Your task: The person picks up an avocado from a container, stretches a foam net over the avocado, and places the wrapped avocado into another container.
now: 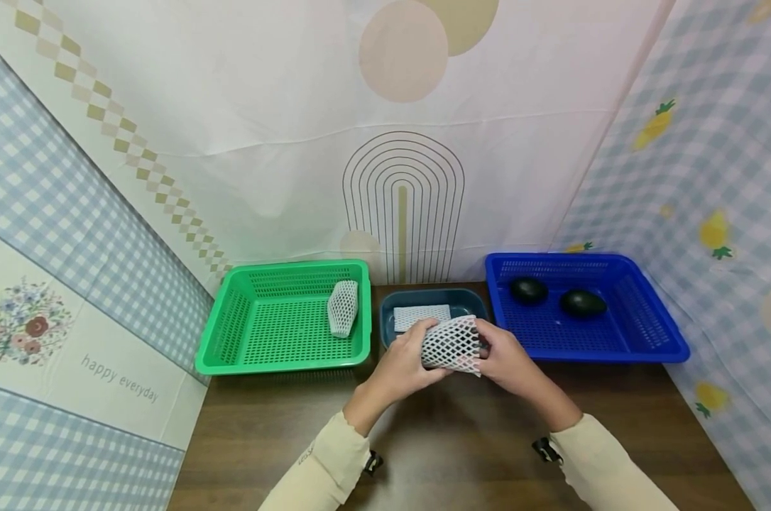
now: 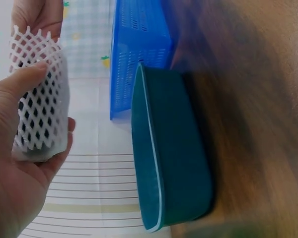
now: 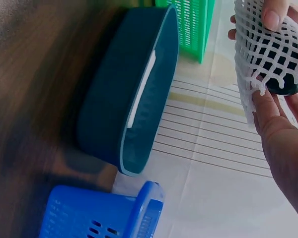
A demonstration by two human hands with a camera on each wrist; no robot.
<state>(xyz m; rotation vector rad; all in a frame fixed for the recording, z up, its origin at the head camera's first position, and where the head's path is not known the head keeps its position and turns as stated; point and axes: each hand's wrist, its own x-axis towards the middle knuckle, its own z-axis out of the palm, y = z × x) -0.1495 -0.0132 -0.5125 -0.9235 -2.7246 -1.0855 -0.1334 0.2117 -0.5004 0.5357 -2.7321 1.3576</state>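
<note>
A white foam net sleeve (image 1: 451, 345) is held between both hands above the teal tub. Inside it sits a dark avocado (image 3: 287, 85), whose rounded end sticks out of the sleeve's mouth in the right wrist view. My left hand (image 1: 403, 365) grips the sleeve's closed-in side, thumb laid across the mesh (image 2: 39, 109). At the other end, my right hand (image 1: 510, 360) holds the sleeve's rim, its fingers partly hidden behind mesh and fruit. Another foam sleeve (image 1: 422, 314) lies flat in the teal tub (image 1: 385, 312).
To the left stands a green basket (image 1: 283, 367) holding a net-wrapped piece (image 1: 343, 309). A blue basket (image 1: 641, 351) on the right contains two bare avocados (image 1: 529, 289). All stand along the back of a brown wooden table (image 1: 449, 454), against a cloth-covered wall.
</note>
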